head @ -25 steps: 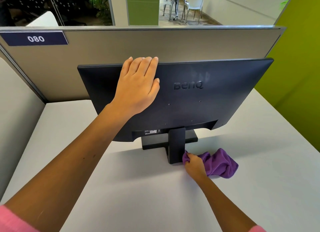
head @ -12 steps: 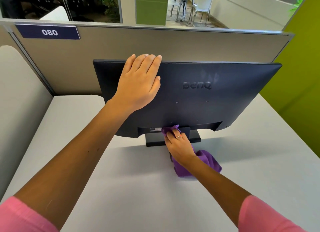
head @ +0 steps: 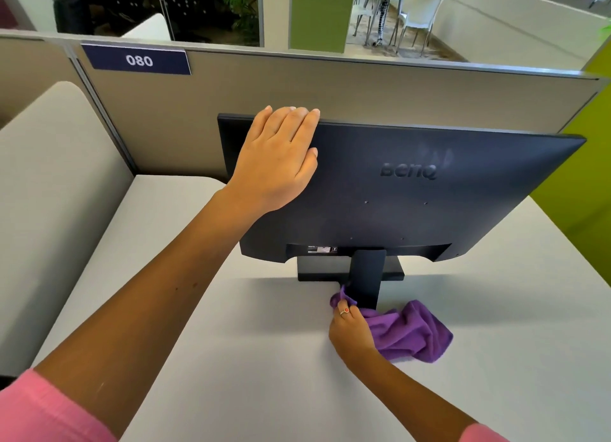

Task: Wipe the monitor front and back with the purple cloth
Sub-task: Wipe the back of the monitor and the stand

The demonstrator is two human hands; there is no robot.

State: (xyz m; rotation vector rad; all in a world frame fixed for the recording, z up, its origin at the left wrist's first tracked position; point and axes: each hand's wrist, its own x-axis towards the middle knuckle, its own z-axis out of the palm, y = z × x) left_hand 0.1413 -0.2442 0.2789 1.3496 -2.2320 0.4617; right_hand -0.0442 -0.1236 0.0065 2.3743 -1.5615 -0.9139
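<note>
The black monitor (head: pixel 429 197) stands on the white desk with its back toward me; its screen is hidden. My left hand (head: pixel 276 157) lies flat on the upper left of the back panel, fingertips at the top edge. Below, my right hand (head: pixel 352 329) grips the purple cloth (head: pixel 410 334) and presses a bunched part of it against the lower left side of the stand's neck (head: pixel 367 276). Most of the cloth trails on the desk to the right of my hand.
The white desk (head: pixel 231 359) is walled by a grey partition (head: pixel 297 88) behind, bearing a "080" label (head: pixel 139 60). A pale divider (head: pixel 56 177) stands at the left and a green panel (head: pixel 591 193) at the right. The monitor's base (head: pixel 317 269) rests on the desk.
My right hand with the cloth slid down the stand's neck from just under the back panel to its foot. My left hand stayed on the monitor's back.
</note>
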